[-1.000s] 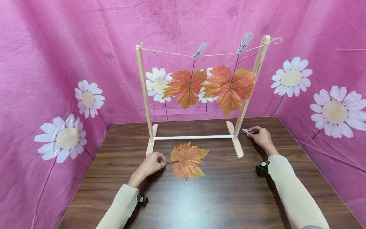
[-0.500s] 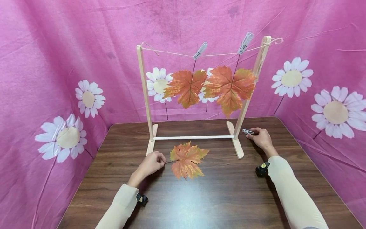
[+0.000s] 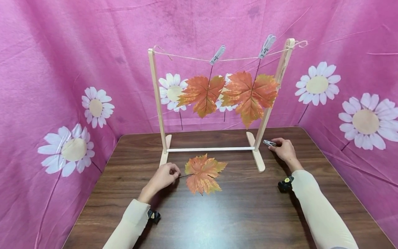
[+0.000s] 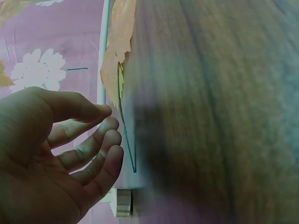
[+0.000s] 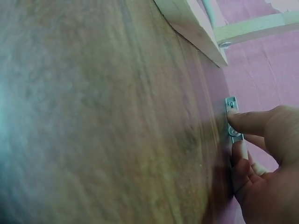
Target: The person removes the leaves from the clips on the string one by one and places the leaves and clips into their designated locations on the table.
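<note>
An orange-and-yellow maple leaf (image 3: 203,174) lies on the table in front of the wooden stand, its dark stem (image 4: 125,128) pointing left. My left hand (image 3: 164,176) is beside the stem's end; in the left wrist view its loosely curled fingers are apart from the stem and hold nothing. To the right of the stand, my right hand (image 3: 283,150) pinches a pale grey clothespin (image 3: 268,143) low at the tabletop. The right wrist view has the thumb (image 5: 252,122) across that clothespin, which partly hides it.
A wooden stand (image 3: 158,100) carries a string (image 3: 186,57) between its posts. Two leaves, an orange leaf (image 3: 205,95) and a larger leaf (image 3: 252,95), hang there by a clothespin (image 3: 217,55) and another clothespin (image 3: 266,46). Behind is a pink cloth (image 3: 133,86) printed with daisies.
My left hand has shifted very slightly up and away from the leaf's stem. The leaf, the right hand and its clothespin stay almost where they were.
</note>
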Action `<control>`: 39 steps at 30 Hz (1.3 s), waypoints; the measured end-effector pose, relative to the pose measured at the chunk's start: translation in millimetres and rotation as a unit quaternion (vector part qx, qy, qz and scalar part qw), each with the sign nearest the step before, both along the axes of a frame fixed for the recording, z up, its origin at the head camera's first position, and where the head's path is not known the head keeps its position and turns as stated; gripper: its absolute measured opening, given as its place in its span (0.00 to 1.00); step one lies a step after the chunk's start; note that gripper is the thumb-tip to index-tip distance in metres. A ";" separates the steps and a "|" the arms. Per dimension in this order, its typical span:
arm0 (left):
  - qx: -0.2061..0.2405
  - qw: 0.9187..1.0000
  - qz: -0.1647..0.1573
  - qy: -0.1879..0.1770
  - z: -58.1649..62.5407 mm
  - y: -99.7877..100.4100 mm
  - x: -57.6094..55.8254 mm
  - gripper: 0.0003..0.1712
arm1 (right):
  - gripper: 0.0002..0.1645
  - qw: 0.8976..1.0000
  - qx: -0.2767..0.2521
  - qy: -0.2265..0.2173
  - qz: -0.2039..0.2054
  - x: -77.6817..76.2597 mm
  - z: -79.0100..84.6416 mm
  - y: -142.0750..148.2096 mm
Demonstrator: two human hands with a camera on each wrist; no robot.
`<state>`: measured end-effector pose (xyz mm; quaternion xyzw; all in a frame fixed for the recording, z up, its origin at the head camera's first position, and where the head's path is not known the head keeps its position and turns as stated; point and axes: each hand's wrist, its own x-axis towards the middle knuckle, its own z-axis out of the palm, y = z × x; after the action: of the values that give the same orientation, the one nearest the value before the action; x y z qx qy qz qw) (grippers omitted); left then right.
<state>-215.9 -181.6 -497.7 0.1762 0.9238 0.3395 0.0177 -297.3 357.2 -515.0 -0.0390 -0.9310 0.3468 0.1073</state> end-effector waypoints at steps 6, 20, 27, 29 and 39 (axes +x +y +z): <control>0.011 1.000 0.000 0.005 7.3 0.0 -0.7 0.05 | 0.19 0.999 -0.033 0.009 -0.026 2.4 7.2 3.9; 0.078 0.996 0.031 0.003 31.9 2.2 -2.3 0.04 | 0.15 0.997 -0.009 0.053 -0.048 8.8 48.6 11.2; 0.119 0.991 0.049 0.022 45.2 6.9 -5.8 0.01 | 0.15 0.995 -0.013 0.094 -0.031 12.8 78.3 5.5; 0.132 0.989 0.056 0.023 50.4 8.7 -6.6 0.01 | 0.15 0.994 -0.018 0.101 -0.024 14.6 86.6 2.9; 0.190 0.980 0.064 0.010 86.8 21.8 -8.9 0.04 | 0.14 0.990 -0.019 0.141 0.011 28.8 134.6 -14.8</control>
<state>-224.8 -159.8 -410.9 0.1205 0.8518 0.5077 -0.0470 -268.5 342.4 -380.4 0.0181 -0.9001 0.3676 0.2330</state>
